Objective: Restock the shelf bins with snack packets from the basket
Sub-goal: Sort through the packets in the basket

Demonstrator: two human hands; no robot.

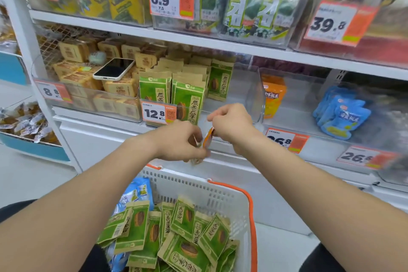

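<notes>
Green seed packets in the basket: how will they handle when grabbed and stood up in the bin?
The green seed packets look like flat paper pouches, so probably light and somewhat floppy. Those heaped in the basket overlap at angles, so one may drag its neighbours. In the clear bin they stand leaning together; a lone one would likely tip.

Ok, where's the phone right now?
The phone lies screen-up on the tan packets in the left middle-shelf bin, just left of the green seed packets.
</notes>
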